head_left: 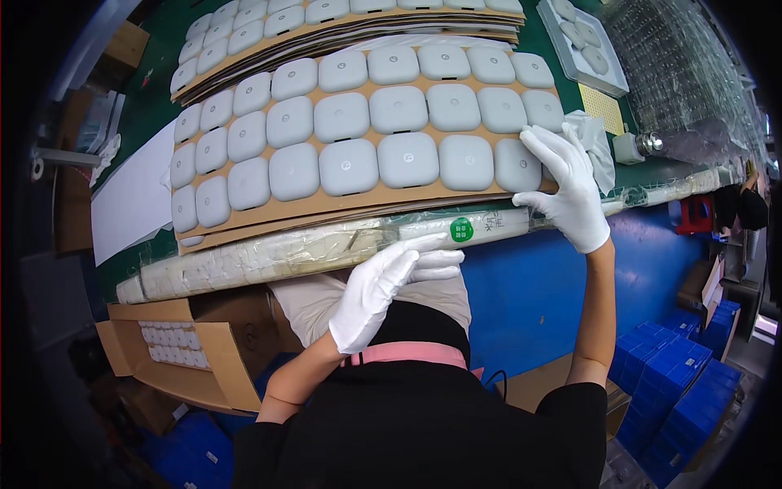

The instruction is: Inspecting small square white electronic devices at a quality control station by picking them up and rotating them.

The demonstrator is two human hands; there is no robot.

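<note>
Rows of white rounded-square plastic cases (pixel 349 167) lie on a stack of brown cardboard sheets (pixel 326 210). My right hand (pixel 566 183), in a white glove, is at the right end of the front row. Its thumb and fingers are spread around the right side of the end case (pixel 516 166); a firm grip on it cannot be made out. Gloved too, my left hand (pixel 383 287) is held in front of the table edge with its fingers stretched out and nothing in them. It is nearest to the padded, tape-wrapped edge roll (pixel 285 259).
Another stack of similar cases (pixel 285 20) stands behind. At the back right are a white tray (pixel 615 81) with round pieces, a small bottle (pixel 631 149) and crumpled white cloth (pixel 599 151). An open carton (pixel 232 367) sits at lower left, blue boxes (pixel 652 359) at right.
</note>
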